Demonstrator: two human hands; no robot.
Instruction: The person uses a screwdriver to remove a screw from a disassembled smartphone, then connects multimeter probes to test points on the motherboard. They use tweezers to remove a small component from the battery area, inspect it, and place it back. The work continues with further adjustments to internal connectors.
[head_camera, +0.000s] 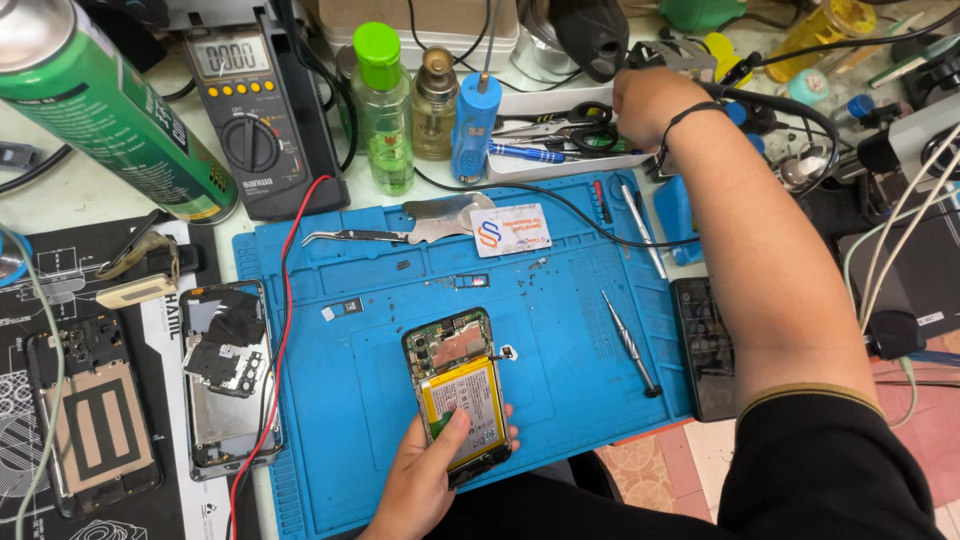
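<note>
The left hand (425, 480) is holding an opened phone (458, 392) in its grip, thumb pressing on the yellow battery, over the blue mat (560, 330) on the surface. The right hand (650, 100) is reaching far above that grip into a white tray (540, 160); its grip cannot be told. A screwdriver (630, 343) is lying right of the phone.

Black sleeve with tan cuff band, black cord bracelet (683, 118)

- 1 opened phone (460, 393), back off, in left hand (425, 480)
- 2 other stripped phone bodies: (228, 375), (95, 415)
- 1 multimeter (255, 120)
- 2 small bottles: green-cap (382, 105), amber (436, 105)
- 1 green spray can (110, 110)
- 1 blue mat (560, 330)
- 1 tweezers (355, 237)
</note>
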